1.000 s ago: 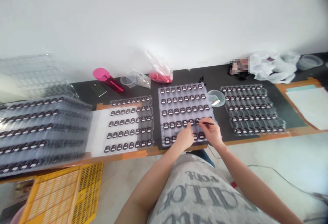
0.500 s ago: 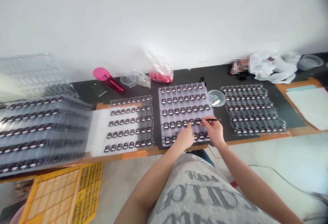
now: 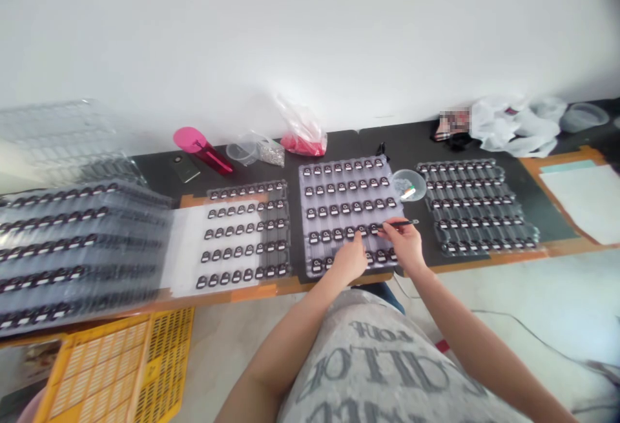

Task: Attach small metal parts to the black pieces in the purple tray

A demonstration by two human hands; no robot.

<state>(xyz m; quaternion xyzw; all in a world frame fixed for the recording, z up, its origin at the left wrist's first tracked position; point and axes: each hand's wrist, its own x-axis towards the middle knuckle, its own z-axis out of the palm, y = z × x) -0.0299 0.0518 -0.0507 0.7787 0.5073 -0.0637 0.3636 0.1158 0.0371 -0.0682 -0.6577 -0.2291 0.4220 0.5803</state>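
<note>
In the head view, a pale plastic tray (image 3: 341, 219) holds rows of small black parts with white labels. My left hand (image 3: 352, 258) lies over the tray's lower rows, its index finger stretched out to touch a black part (image 3: 361, 230) in the fourth row; its other fingers are partly hidden. Just to the right, my right hand (image 3: 405, 242) pinches slim black tweezers (image 3: 401, 223), held nearly level. Their tip is at another black part (image 3: 374, 229) in that same row; whether anything sits in the tip is too small to see.
A clear bowl (image 3: 409, 185) with small bits stands right of the tray. More filled trays lie on the right (image 3: 477, 206) and left (image 3: 232, 232), with a stacked pile (image 3: 82, 248) farther left. Behind are a pink bottle (image 3: 203, 150), a red-filled bag (image 3: 304, 142) and white bags (image 3: 516, 127).
My right hand has shifted very slightly, and the tweezers' rear end sits a touch lower. My left hand keeps its place on the tray.
</note>
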